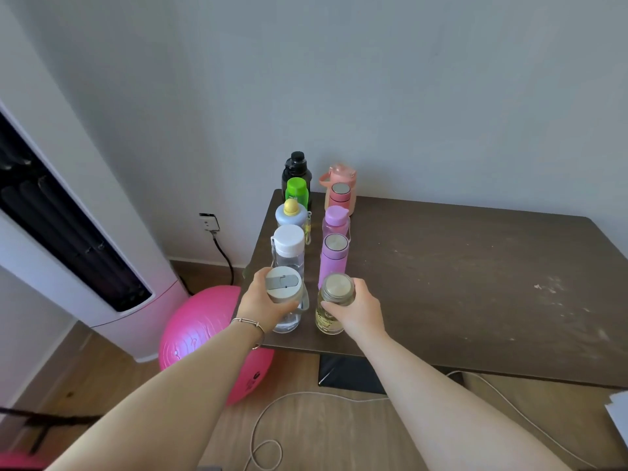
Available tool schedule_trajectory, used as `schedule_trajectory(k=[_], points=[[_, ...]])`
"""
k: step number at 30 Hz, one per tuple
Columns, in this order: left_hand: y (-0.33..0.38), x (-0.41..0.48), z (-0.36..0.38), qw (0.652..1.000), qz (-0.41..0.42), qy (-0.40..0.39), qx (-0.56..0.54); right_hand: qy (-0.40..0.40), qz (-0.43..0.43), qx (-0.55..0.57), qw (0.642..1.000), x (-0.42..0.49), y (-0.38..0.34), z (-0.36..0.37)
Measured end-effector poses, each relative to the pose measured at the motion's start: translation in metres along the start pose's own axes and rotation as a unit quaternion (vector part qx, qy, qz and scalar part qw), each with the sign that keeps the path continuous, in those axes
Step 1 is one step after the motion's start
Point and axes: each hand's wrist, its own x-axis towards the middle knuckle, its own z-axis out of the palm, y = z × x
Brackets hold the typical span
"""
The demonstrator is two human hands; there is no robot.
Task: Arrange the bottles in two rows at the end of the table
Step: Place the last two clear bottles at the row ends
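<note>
Got two rows of bottles running up the left end of the brown table (441, 283), mid-frame, from the near edge back to the wall. Gripping the clear grey-lidded bottle (283, 287) with the left hand (261, 307), fingers curled round its top, at the near end of the left row just in front of the white-capped bottle (289, 241). Same deal with the right hand (360, 311), curled round the metal cap of the yellowish bottle (326, 321), right in front of the lilac flask (334, 258).
</note>
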Motion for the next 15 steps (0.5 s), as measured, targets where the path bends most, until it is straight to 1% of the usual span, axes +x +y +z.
schedule_trajectory(k=[15], points=[[-0.031,0.01,0.014,1.0,0.02,-0.006,0.017,0.014,0.018,-0.006,1.0,0.005,0.022,0.024]])
